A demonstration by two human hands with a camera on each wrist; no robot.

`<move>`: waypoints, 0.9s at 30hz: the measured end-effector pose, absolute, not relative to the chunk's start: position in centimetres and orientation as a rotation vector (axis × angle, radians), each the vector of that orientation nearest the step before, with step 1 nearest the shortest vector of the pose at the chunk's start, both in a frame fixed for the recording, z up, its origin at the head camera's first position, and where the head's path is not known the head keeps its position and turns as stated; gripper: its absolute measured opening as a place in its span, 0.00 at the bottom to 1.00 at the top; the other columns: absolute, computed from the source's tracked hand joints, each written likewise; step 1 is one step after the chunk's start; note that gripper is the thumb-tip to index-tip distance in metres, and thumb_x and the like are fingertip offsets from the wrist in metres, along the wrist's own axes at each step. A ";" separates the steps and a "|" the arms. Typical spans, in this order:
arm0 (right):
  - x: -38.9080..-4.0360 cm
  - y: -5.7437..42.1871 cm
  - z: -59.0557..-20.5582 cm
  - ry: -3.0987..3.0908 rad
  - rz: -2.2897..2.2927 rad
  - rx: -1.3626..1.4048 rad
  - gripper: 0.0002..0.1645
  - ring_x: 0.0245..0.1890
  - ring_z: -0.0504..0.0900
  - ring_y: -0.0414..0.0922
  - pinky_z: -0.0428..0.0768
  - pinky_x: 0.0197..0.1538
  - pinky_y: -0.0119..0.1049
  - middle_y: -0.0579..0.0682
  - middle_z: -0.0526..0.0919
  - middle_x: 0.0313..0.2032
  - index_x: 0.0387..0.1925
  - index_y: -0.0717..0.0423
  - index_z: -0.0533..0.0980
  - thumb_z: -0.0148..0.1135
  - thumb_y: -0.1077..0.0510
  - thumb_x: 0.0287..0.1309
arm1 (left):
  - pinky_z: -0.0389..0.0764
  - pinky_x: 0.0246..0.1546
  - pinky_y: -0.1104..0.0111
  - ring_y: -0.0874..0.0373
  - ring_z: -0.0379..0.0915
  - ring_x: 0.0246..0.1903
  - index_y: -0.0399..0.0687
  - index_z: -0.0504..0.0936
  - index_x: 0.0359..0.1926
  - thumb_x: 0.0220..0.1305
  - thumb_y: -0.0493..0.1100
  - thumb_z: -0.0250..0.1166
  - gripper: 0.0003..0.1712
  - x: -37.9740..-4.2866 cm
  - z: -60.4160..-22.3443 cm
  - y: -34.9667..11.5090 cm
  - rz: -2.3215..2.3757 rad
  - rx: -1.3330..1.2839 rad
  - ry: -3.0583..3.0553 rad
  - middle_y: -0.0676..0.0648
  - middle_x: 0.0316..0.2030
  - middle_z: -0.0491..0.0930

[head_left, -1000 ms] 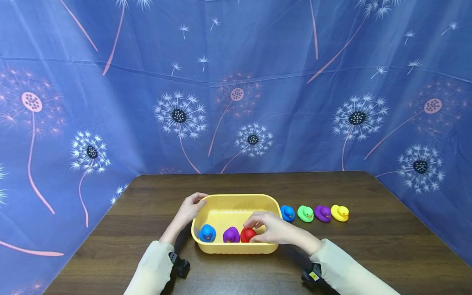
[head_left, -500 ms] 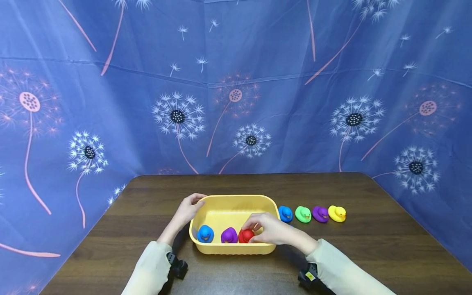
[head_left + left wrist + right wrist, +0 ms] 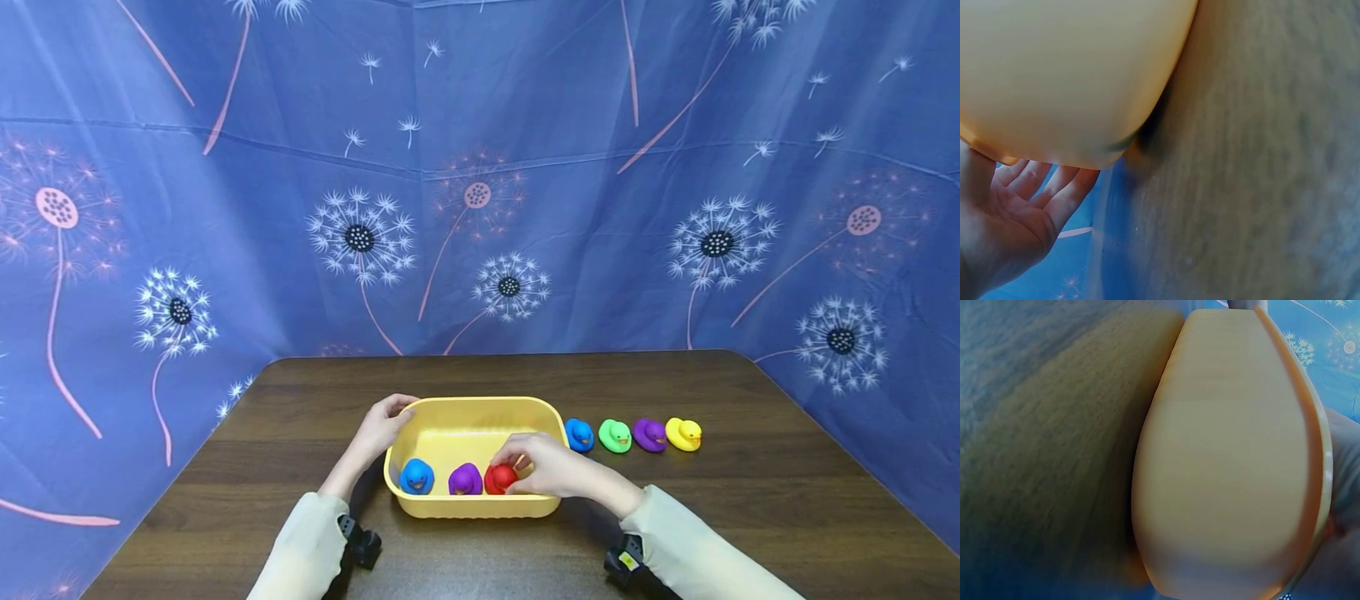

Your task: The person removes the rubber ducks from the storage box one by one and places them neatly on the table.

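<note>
A yellow plastic basin (image 3: 480,507) stands on the table. My left hand (image 3: 380,428) holds its left end, thumb over the rim; in the left wrist view the fingers of that hand (image 3: 1019,219) lie against the outer wall. Inside the basin, along the near wall, sit a blue rubber duck (image 3: 417,477), a purple duck (image 3: 466,479) and a red duck (image 3: 499,479). My right hand (image 3: 551,467) reaches over the near right rim and pinches the red duck between thumb and fingers. In the right wrist view the basin wall (image 3: 1229,456) hides most of that hand.
Right of the basin, a row of ducks stands on the brown table (image 3: 750,500): another blue duck (image 3: 579,435) close to the rim, a green duck (image 3: 615,436), another purple duck (image 3: 649,435) and a yellow duck (image 3: 684,434). A blue dandelion-print cloth (image 3: 600,208) hangs behind.
The whole head view has shifted slightly left. Both hands, the basin and the ducks keep the same places relative to one another.
</note>
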State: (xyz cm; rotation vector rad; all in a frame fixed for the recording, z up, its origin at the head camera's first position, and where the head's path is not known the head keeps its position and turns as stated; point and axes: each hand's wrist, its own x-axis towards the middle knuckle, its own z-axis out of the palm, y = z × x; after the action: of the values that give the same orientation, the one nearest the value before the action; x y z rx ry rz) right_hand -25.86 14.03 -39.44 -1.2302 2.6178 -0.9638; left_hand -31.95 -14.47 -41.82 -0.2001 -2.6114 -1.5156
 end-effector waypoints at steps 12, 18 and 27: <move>-25.8 14.0 -39.7 2.637 -0.996 -1.219 0.16 0.36 0.79 0.38 0.80 0.40 0.28 0.47 0.82 0.36 0.40 0.57 0.81 0.72 0.63 0.45 | 0.78 0.40 0.64 0.51 0.77 0.42 0.41 0.79 0.49 0.65 0.39 0.58 0.13 -32.1 -42.0 -14.5 -1.499 -0.200 -2.619 0.40 0.44 0.81; -25.8 14.0 -40.1 2.651 -1.086 -1.216 0.20 0.37 0.79 0.38 0.81 0.40 0.29 0.48 0.83 0.37 0.43 0.60 0.80 0.73 0.61 0.45 | 0.78 0.42 0.62 0.50 0.77 0.43 0.41 0.79 0.48 0.65 0.39 0.57 0.13 -32.1 -42.1 -14.5 -1.507 -0.197 -2.617 0.39 0.45 0.81; -25.8 14.4 -40.2 2.711 -1.138 -1.296 0.18 0.37 0.80 0.39 0.80 0.42 0.32 0.47 0.84 0.37 0.41 0.57 0.79 0.73 0.59 0.45 | 0.77 0.37 0.67 0.53 0.77 0.40 0.39 0.79 0.48 0.64 0.38 0.57 0.13 -32.1 -42.1 -14.4 -1.513 -0.211 -2.596 0.39 0.43 0.81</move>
State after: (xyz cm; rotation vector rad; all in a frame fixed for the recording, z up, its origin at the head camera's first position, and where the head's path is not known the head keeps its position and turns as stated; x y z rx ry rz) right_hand -25.81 14.37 -40.21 -1.2964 2.7106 -1.1377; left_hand -32.10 -14.36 -42.06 -0.2106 -2.5960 -1.5134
